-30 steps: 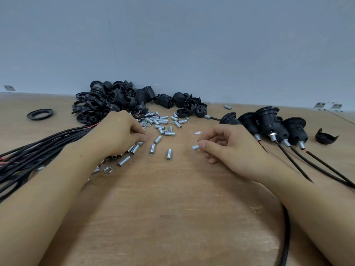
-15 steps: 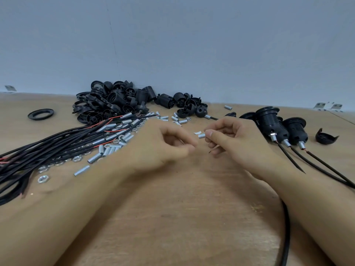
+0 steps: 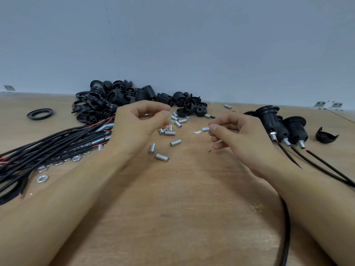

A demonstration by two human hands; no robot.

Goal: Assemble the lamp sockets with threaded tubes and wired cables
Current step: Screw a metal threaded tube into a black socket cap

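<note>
- Centrally, the right hand (image 3: 236, 135) pinches a short threaded tube (image 3: 205, 129) between thumb and forefinger, lifted above the wooden table (image 3: 182, 208).
- The left hand (image 3: 138, 127) hovers with fingers curled toward the thumb; motion blur makes it impossible to tell whether it holds anything.
- The two hands are apart, with loose threaded tubes (image 3: 165, 143) scattered on the table between and just beyond them.
- Open bare wood lies in front of the forearms, toward the near edge.
- At the left, a bundle of black wired cables (image 3: 48, 148) runs off the frame's left edge; hex nuts (image 3: 42, 178) lie beside it.
- Against the wall (image 3: 172, 45) sits a heap of black socket parts (image 3: 115, 100), hard to separate one from another.
- At the right, assembled sockets (image 3: 282, 125) lie side by side with cables trailing off the right edge, partly hidden by the right forearm.
- A lone black ring (image 3: 40, 113) rests far left.
</note>
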